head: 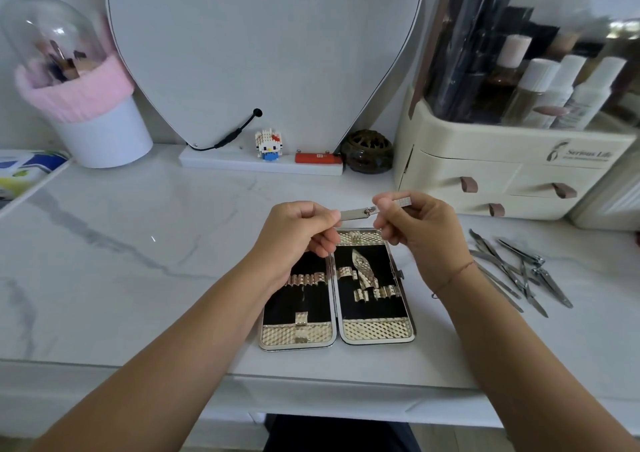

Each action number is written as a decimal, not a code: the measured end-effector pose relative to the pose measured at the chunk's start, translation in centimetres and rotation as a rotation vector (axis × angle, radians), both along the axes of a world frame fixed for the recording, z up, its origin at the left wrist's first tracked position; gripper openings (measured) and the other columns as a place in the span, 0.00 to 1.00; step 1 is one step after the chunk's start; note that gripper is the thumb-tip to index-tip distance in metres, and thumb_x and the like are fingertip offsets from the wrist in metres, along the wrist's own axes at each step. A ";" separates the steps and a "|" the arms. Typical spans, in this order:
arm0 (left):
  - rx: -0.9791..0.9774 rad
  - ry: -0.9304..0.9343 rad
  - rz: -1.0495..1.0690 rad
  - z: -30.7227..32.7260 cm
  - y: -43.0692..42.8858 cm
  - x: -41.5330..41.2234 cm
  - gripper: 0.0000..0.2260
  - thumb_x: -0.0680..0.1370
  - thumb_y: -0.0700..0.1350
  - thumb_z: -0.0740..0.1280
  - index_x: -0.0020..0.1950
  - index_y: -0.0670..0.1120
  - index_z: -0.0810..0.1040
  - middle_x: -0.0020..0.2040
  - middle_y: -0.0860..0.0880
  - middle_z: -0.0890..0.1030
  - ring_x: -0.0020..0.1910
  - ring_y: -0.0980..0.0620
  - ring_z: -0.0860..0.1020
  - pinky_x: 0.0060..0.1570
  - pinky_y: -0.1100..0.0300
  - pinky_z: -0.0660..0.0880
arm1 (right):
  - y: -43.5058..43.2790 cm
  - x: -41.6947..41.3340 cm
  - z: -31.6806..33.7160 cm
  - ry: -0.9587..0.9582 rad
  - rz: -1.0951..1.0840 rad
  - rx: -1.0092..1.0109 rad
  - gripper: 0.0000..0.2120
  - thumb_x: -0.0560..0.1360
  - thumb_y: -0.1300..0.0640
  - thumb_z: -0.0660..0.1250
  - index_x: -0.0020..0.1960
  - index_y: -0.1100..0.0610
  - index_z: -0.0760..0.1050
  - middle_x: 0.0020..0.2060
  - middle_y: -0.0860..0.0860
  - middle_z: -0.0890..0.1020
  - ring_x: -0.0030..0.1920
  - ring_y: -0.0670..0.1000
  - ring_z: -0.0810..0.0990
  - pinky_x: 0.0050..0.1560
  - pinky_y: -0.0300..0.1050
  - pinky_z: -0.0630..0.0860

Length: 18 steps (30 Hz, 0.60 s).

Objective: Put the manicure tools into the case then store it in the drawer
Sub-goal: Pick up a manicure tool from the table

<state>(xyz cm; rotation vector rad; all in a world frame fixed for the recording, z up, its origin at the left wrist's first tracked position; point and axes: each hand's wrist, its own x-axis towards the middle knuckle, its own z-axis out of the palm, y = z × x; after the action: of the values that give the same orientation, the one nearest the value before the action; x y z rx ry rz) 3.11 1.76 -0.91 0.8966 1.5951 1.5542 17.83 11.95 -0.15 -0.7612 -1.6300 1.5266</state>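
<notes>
A white marble-patterned desk [138, 261] fills most of the view, with a heart-shaped mirror [263, 53] standing at its back edge. To the right of the mirror sits a cream organizer [485, 160] with small drawers and bottles on top. The manicure case [375, 328] lies open and flat near the front edge of the desk, its two black-lined halves side by side and its gold loops holding nothing. Above the case, the left hand [294, 233] and the right hand [422, 230] are raised, each pinching one end of a metal nail clipper [353, 214] held clear of the desk. A pile of loose steel manicure tools [519, 271] lies on the desk to the right of the case.
</notes>
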 end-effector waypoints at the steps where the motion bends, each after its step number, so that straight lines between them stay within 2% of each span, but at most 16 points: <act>1: 0.002 0.022 0.001 -0.1 0.0 0.0 0.07 0.76 0.40 0.68 0.39 0.40 0.81 0.30 0.45 0.81 0.28 0.51 0.78 0.28 0.63 0.74 | 0.0 -0.1 0.0 -0.012 -0.003 0.019 0.07 0.75 0.61 0.66 0.47 0.64 0.79 0.30 0.54 0.79 0.26 0.46 0.73 0.29 0.35 0.71; 2: 0.002 0.071 0.006 -0.2 0.1 0.1 0.07 0.76 0.42 0.68 0.40 0.40 0.81 0.31 0.45 0.81 0.28 0.51 0.78 0.29 0.63 0.75 | 0.0 -0.1 -0.1 -0.036 -0.015 0.043 0.07 0.77 0.61 0.64 0.47 0.63 0.79 0.30 0.54 0.79 0.26 0.45 0.72 0.29 0.34 0.71; 4: -0.018 0.307 0.039 -0.5 0.1 0.2 0.08 0.75 0.46 0.70 0.40 0.42 0.82 0.32 0.48 0.82 0.30 0.53 0.79 0.33 0.65 0.76 | 0.3 0.0 -0.3 -0.118 -0.083 0.101 0.09 0.78 0.60 0.61 0.46 0.62 0.78 0.29 0.52 0.79 0.25 0.44 0.71 0.29 0.34 0.70; 6: -0.041 0.585 0.084 -0.9 0.0 0.2 0.07 0.74 0.49 0.70 0.41 0.46 0.83 0.36 0.52 0.82 0.35 0.58 0.78 0.37 0.73 0.72 | 0.8 0.3 -0.6 -0.257 -0.185 0.185 0.10 0.78 0.59 0.60 0.45 0.61 0.77 0.29 0.51 0.79 0.26 0.45 0.72 0.30 0.37 0.71; 7: -0.048 0.654 0.093 -1.0 0.0 0.0 0.05 0.74 0.49 0.70 0.42 0.48 0.83 0.39 0.54 0.82 0.39 0.59 0.77 0.38 0.75 0.70 | 1.1 0.6 -0.8 -0.319 -0.228 0.213 0.10 0.78 0.59 0.59 0.45 0.61 0.77 0.29 0.51 0.80 0.26 0.45 0.72 0.30 0.38 0.72; 9: -0.077 0.689 0.069 -1.1 -0.1 -0.4 0.04 0.74 0.49 0.69 0.45 0.51 0.83 0.43 0.56 0.81 0.43 0.62 0.76 0.40 0.74 0.67 | 1.6 1.0 -1.1 -0.387 -0.277 0.215 0.10 0.77 0.60 0.57 0.45 0.61 0.77 0.28 0.51 0.80 0.25 0.46 0.72 0.30 0.41 0.73; 10: -0.091 0.695 0.056 -1.3 -0.1 -0.7 0.05 0.74 0.50 0.69 0.46 0.53 0.83 0.44 0.56 0.81 0.44 0.62 0.75 0.43 0.71 0.68 | 1.7 1.1 -1.2 -0.413 -0.287 0.213 0.10 0.77 0.60 0.57 0.45 0.60 0.77 0.27 0.51 0.80 0.25 0.47 0.72 0.31 0.42 0.73; 14: -0.115 0.706 0.059 -1.7 0.2 -1.0 0.06 0.74 0.53 0.68 0.47 0.55 0.84 0.46 0.56 0.81 0.48 0.58 0.76 0.56 0.49 0.71 | 1.9 1.1 -1.2 -0.468 -0.319 0.236 0.11 0.77 0.60 0.55 0.44 0.59 0.76 0.26 0.51 0.79 0.26 0.49 0.72 0.31 0.42 0.70; 18: -0.135 0.716 0.043 -1.8 0.4 -1.0 0.08 0.74 0.54 0.68 0.49 0.55 0.84 0.46 0.57 0.80 0.50 0.56 0.76 0.58 0.45 0.70 | 1.7 0.6 -1.3 -0.450 -0.286 0.217 0.10 0.76 0.62 0.55 0.45 0.61 0.75 0.26 0.53 0.80 0.24 0.47 0.73 0.29 0.40 0.71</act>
<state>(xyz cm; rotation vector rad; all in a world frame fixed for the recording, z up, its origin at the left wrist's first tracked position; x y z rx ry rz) 2.14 2.14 -2.68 1.4499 2.1843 1.1868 18.47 13.64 -1.50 -1.2181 -1.8718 1.0027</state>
